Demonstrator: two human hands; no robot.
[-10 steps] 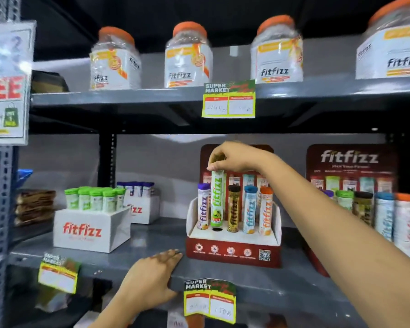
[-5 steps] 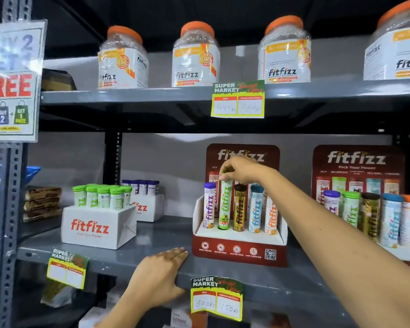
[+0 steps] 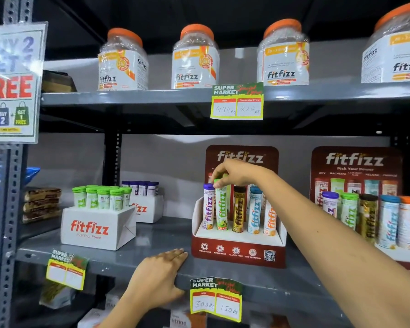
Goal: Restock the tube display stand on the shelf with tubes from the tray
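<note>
Four orange-lidded jars (image 3: 194, 58) on upper shelf; price tag (image 3: 237, 101); promo sign (image 3: 11, 81).

green tube (image 3: 222, 207) – upright, second slot | display stand (image 3: 238, 255) – five tubes, on shelf

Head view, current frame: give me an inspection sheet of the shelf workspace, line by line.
Surface: grey metal shelf, middle level of a rack.
Job's things: red display stand holds five upright tubes in front; the green tube is seated second from left. White tray of green-capped tubes stands to the left.
Clutter: second white box of purple-capped tubes behind the tray; second filled stand at right; price tag on the shelf edge.
Grippers: right hand pinches the green tube's cap; left hand rests flat on the shelf edge, holding nothing.
Cables: nothing seen.
Surroundings: orange-lidded jars on the upper shelf; promo sign at left.
</note>
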